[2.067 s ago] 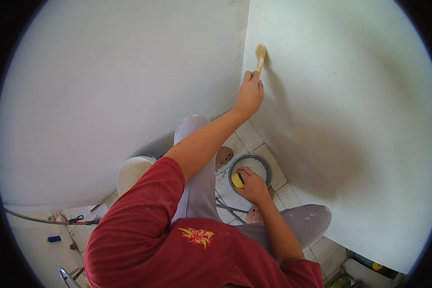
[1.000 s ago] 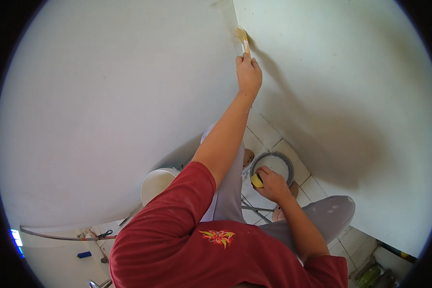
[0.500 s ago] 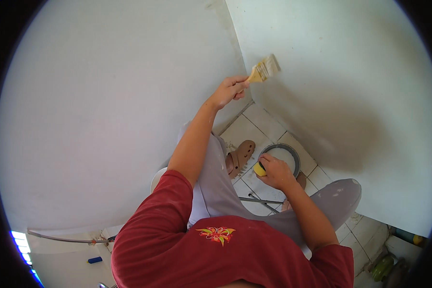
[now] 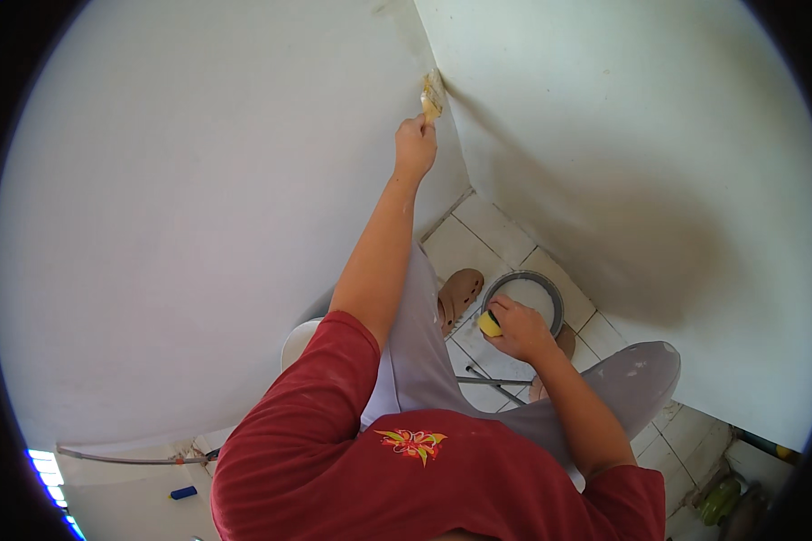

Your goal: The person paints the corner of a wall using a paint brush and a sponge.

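Note:
My left hand (image 4: 416, 147) is closed round the handle of a paintbrush (image 4: 431, 99). The brush points upward, its bristles at the corner where the left wall (image 4: 216, 180) and the right wall (image 4: 622, 99) meet. In my right hand (image 4: 521, 331) is a yellow sponge (image 4: 489, 325) with a dark side, gripped in curled fingers. That hand is over the near part of a grey bucket (image 4: 558, 302), which holds a whitish liquid (image 4: 525, 292).
White floor tiles (image 4: 492, 227) lie between the walls. A brown clog (image 4: 461, 293) is left of the bucket, with thin metal legs (image 4: 492, 381) nearer me. At lower left are a hose (image 4: 126, 456) and a small blue object (image 4: 183, 492). Green items (image 4: 720, 500) sit at lower right.
My left hand has moved up and left, taking the paintbrush from the right wall to the corner and turning it upright. My right hand with the sponge has hardly moved.

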### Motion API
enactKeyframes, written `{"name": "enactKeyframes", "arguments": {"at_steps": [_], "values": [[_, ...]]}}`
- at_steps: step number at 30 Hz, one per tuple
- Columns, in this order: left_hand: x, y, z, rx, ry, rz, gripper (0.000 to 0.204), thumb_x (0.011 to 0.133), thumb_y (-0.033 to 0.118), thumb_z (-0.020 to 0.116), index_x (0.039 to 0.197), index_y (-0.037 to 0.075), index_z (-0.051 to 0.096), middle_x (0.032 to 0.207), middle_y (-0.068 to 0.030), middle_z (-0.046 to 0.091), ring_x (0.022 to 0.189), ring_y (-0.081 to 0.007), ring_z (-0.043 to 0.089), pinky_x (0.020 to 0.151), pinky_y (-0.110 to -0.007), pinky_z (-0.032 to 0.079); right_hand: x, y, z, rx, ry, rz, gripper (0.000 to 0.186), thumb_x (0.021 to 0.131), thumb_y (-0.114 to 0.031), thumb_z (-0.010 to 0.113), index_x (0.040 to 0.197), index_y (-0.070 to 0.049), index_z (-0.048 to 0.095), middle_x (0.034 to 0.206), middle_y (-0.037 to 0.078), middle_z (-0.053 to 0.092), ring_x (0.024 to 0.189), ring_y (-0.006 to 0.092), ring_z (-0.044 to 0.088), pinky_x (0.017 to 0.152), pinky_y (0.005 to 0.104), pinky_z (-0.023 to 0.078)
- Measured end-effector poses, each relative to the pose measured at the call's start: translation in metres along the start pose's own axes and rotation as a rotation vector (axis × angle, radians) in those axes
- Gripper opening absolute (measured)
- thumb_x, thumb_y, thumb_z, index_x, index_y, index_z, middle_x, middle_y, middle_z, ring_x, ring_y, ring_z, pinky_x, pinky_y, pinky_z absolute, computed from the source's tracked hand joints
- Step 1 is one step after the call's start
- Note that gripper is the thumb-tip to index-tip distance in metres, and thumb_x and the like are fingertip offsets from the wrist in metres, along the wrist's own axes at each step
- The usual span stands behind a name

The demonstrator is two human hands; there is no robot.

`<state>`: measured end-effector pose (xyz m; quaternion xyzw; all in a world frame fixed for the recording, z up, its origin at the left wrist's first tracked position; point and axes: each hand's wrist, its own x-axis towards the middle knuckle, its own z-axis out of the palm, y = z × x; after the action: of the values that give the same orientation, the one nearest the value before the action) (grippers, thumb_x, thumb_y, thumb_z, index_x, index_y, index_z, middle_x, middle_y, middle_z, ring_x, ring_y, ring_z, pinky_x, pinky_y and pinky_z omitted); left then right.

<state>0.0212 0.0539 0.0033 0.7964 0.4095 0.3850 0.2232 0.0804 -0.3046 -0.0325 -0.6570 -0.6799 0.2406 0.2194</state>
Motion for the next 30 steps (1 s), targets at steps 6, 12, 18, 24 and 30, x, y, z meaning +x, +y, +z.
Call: {"name": "enactKeyframes", "arguments": {"at_steps": [6,12,18,24,30], "values": [[0.002,0.019,0.030,0.020,-0.004,-0.039,0.016,0.083,0.010,0.055,0.083,-0.006,0.058,0.080,-0.0255,0.056,0.078,-0.0417,0.056,0.071,-0.048,0.045,0.001,-0.001,-0.003,-0.006,-0.013,0.039,0.034,0.072,-0.024,0.068,0.096,-0.002,0.057,0.102,0.012,0.056,0.091,0.0316,0.061,0.075,0.0417,0.051],[-0.015,0.038,0.041,0.078,0.083,0.080,0.017,0.084,0.008,0.055,0.092,-0.006,0.058,0.084,-0.0222,0.056,0.080,-0.0393,0.055,0.072,-0.046,0.045,0.000,-0.001,-0.002,-0.007,-0.041,0.039,0.033,0.072,-0.024,0.068,0.094,-0.002,0.056,0.099,0.012,0.055,0.089,0.0315,0.061,0.075,0.0420,0.051],[-0.037,0.043,0.024,-0.011,-0.074,0.266,0.023,0.085,0.007,0.057,0.104,-0.005,0.058,0.087,-0.0189,0.054,0.079,-0.0355,0.054,0.070,-0.042,0.045,0.000,0.006,0.003,-0.023,-0.031,0.014,0.033,0.072,-0.025,0.069,0.092,-0.002,0.056,0.098,0.011,0.056,0.087,0.0313,0.061,0.073,0.0418,0.052],[-0.059,0.060,-0.007,-0.100,-0.355,0.363,0.028,0.085,0.008,0.058,0.110,-0.005,0.057,0.090,-0.0180,0.055,0.080,-0.0345,0.055,0.070,-0.040,0.045,-0.001,0.003,0.001,-0.026,-0.038,0.042,0.034,0.071,-0.026,0.070,0.092,-0.003,0.058,0.097,0.010,0.056,0.086,0.0313,0.062,0.073,0.0416,0.052],[-0.056,0.054,-0.040,-0.026,-0.592,0.350,0.026,0.087,0.012,0.058,0.109,-0.001,0.061,0.089,-0.0152,0.057,0.082,-0.0316,0.056,0.074,-0.038,0.046,-0.003,0.004,0.004,-0.028,-0.064,0.037,0.033,0.070,-0.026,0.071,0.090,-0.003,0.059,0.097,0.011,0.056,0.086,0.0312,0.062,0.074,0.0415,0.052]]}}
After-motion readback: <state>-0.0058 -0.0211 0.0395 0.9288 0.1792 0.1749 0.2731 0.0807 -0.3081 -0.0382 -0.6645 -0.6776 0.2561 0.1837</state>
